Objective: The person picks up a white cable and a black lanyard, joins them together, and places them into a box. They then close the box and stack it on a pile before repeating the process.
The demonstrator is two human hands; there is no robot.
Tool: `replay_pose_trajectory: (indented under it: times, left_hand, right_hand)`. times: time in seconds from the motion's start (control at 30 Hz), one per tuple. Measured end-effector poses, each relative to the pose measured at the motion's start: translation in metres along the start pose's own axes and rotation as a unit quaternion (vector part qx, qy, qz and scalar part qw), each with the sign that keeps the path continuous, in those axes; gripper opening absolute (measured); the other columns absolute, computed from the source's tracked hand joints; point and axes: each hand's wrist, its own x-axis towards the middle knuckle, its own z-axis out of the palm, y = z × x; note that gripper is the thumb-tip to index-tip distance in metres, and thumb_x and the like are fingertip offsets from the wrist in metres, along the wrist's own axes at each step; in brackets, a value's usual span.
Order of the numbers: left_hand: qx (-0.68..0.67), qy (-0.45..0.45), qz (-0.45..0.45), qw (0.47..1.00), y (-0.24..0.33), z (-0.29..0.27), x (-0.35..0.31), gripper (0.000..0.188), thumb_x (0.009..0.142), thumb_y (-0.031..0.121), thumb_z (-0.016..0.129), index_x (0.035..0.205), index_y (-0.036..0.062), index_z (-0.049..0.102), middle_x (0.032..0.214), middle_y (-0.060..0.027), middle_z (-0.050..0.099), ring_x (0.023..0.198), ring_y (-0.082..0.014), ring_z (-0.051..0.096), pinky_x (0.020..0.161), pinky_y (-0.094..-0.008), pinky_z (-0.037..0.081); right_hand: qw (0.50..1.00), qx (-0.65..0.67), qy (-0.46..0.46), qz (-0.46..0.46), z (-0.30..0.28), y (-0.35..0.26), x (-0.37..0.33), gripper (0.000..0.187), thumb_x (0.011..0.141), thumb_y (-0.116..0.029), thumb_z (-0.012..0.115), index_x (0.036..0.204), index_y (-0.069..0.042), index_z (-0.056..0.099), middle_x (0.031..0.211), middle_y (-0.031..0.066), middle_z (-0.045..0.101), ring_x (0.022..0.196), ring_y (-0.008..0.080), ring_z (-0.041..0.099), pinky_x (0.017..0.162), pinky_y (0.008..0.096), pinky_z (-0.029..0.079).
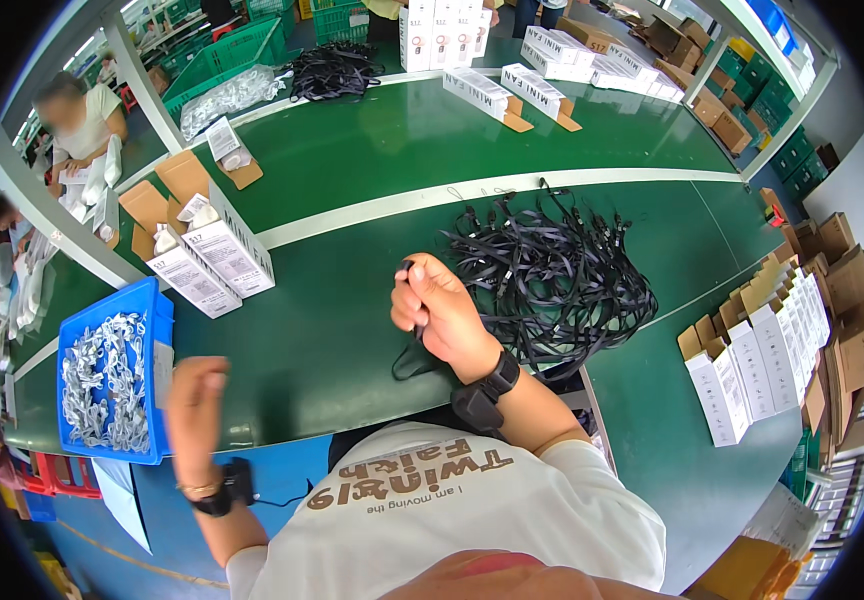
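Observation:
My right hand (444, 312) is closed round a black lanyard (407, 362), whose loop hangs below the fingers. Just beyond it, a tangled heap of black lanyards (552, 270) lies on the green workbench (322, 330). My left hand (195, 405) is smeared by motion at the bench's front edge, so its fingers cannot be read. Nearest to that hand is a blue bin (165, 335) filled with coiled white cables (102, 385). Past the bin, two open white cartons (227, 250) stand upright with white-wrapped items showing at their tops.
Open white cartons (752, 365) stand in a row at the right, with brown boxes (857, 330) beyond. A white divider strip (372, 215) crosses the bench. Across it lie two cartons (487, 97), another lanyard pile (337, 70) and a green crate (232, 65). A person (82, 120) works at far left.

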Motion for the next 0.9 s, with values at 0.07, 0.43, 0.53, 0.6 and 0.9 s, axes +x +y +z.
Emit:
replay_pose_trajectory:
  times: [0.07, 0.43, 0.53, 0.6, 0.9]
  left_hand:
    - [0.104, 0.087, -0.058, 0.989, -0.029, -0.049, 0.001, 0.013, 0.090, 0.006, 0.054, 0.099, 0.0012, 0.062, 0.092, -0.0108, 0.063, 0.084, -0.0216, 0.059, 0.075, -0.0301, 0.047]
    - [0.283, -0.220, -0.338, 0.870, -0.149, -0.153, -0.016, 0.025, 0.076, 0.004, 0.061, 0.101, 0.0013, 0.060, 0.088, -0.0136, 0.063, 0.083, -0.0246, 0.063, 0.074, -0.0327, 0.049]
    - [0.269, -0.252, -0.284, 0.885, -0.173, -0.164, -0.020, 0.029, 0.074, 0.004, 0.064, 0.102, 0.0014, 0.059, 0.086, -0.0131, 0.063, 0.081, -0.0244, 0.063, 0.073, -0.0333, 0.049]
    - [0.290, -0.211, -0.258, 0.897, -0.185, -0.171, -0.029, 0.027, 0.074, 0.005, 0.064, 0.101, 0.0010, 0.060, 0.084, -0.0133, 0.063, 0.078, -0.0236, 0.062, 0.070, -0.0332, 0.049]
    - [0.362, 0.026, -0.099, 0.927, -0.177, -0.183, -0.028, 0.011, 0.082, 0.004, 0.060, 0.091, 0.0001, 0.054, 0.077, -0.0102, 0.055, 0.069, -0.0185, 0.053, 0.063, -0.0311, 0.044]
  right_hand:
    - [0.997, -0.012, 0.078, 0.008, -0.017, 0.003, 0.002, 0.029, 0.097, -0.033, 0.049, 0.098, -0.004, 0.054, 0.065, -0.0019, 0.044, 0.051, 0.0072, 0.034, 0.051, 0.0241, 0.033]
    - [0.988, -0.019, 0.155, 0.021, -0.026, -0.005, -0.007, 0.034, 0.097, -0.032, 0.049, 0.108, -0.001, 0.057, 0.066, -0.0032, 0.046, 0.048, 0.0045, 0.031, 0.046, 0.0198, 0.026]
    - [0.988, -0.031, 0.151, 0.030, -0.027, -0.004, -0.007, 0.034, 0.097, -0.032, 0.049, 0.108, -0.001, 0.057, 0.067, -0.0032, 0.047, 0.049, 0.0047, 0.032, 0.046, 0.0200, 0.027]
    - [0.986, -0.035, 0.160, 0.032, -0.027, -0.003, -0.007, 0.033, 0.097, -0.031, 0.049, 0.109, -0.002, 0.057, 0.068, -0.0033, 0.047, 0.050, 0.0048, 0.033, 0.046, 0.0200, 0.027]
    - [0.985, -0.059, 0.162, 0.022, -0.029, 0.003, -0.008, 0.031, 0.097, -0.029, 0.050, 0.110, -0.002, 0.058, 0.071, -0.0034, 0.050, 0.054, 0.0049, 0.036, 0.049, 0.0201, 0.030]
